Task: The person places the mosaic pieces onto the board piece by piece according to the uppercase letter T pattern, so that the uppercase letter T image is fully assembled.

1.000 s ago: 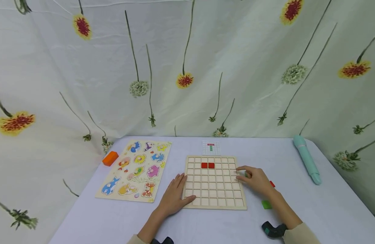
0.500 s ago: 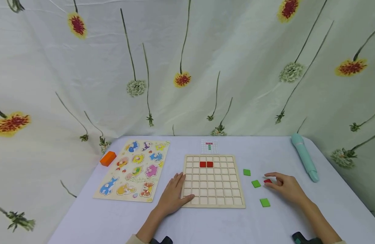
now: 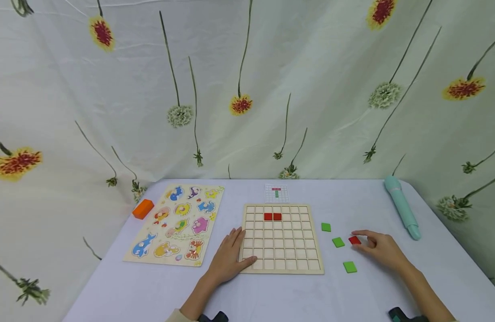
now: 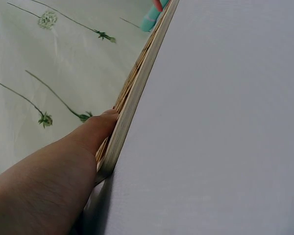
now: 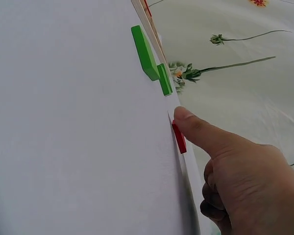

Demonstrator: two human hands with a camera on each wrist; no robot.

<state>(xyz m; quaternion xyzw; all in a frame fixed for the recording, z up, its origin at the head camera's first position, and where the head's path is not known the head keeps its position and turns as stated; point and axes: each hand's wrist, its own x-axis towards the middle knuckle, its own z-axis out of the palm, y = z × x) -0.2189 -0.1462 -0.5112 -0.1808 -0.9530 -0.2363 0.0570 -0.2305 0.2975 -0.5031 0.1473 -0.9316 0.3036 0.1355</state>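
Observation:
My left hand point(image 3: 227, 257) rests on the left edge of the wooden grid board point(image 3: 282, 271), its thumb over the front left corner. Two red square tiles point(image 3: 273, 217) sit side by side in the board's second row. On the right, my right hand point(image 3: 382, 250) is at a loose red tile point(image 3: 354, 240) lying on the table, index finger beyond it and thumb on the near side. In the right wrist view the thumb point(image 5: 206, 134) overlaps the top of that red tile point(image 5: 180, 139); contact with the index finger is hidden. Several green tiles point(image 3: 338, 242) lie between board and right hand.
A small pattern card point(image 3: 277, 194) with a red and green T lies behind the board. To the left are an animal puzzle board point(image 3: 175, 226) and an orange block point(image 3: 143, 209). A folded teal umbrella point(image 3: 402, 208) lies at the far right.
My right hand has left the board's right edge and moved right to the loose red tile, uncovering the green tiles. Over the last half second it has barely shifted. My left hand stays put.

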